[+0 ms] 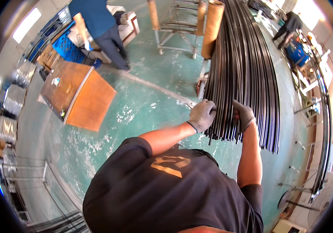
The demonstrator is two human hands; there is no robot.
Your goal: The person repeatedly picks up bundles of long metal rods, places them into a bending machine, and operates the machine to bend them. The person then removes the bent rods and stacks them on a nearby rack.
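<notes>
While a broad spread of black rods (pixel 246 66) stretches away across the right half of the view, its uneven near ends toward the wearer, two gray-gloved hands meet it near those ends. The left hand (pixel 202 115), fingers curled, is at the spread's left edge; whether it grasps a rod cannot be told. The right hand (pixel 245 115) is over the middle of the spread, its index finger or thumb pointing forward and other fingers bent under; whether they close on a rod is hidden. Both forearms reach from the short sleeves of a dark shirt (pixel 162 194) with an orange mark.

Beyond the left hand, brown tubes (pixel 213 29) stand upright around a metal frame (pixel 178 27) on casters. To the left, an orange-brown box (pixel 90 101) sits on the worn green floor (pixel 143 105). Behind it, a co-worker in a blue top (pixel 94 19) stands near a blue crate (pixel 64 46). At upper right, another person in dark clothes (pixel 292 22) bends near a blue container (pixel 298 54).
</notes>
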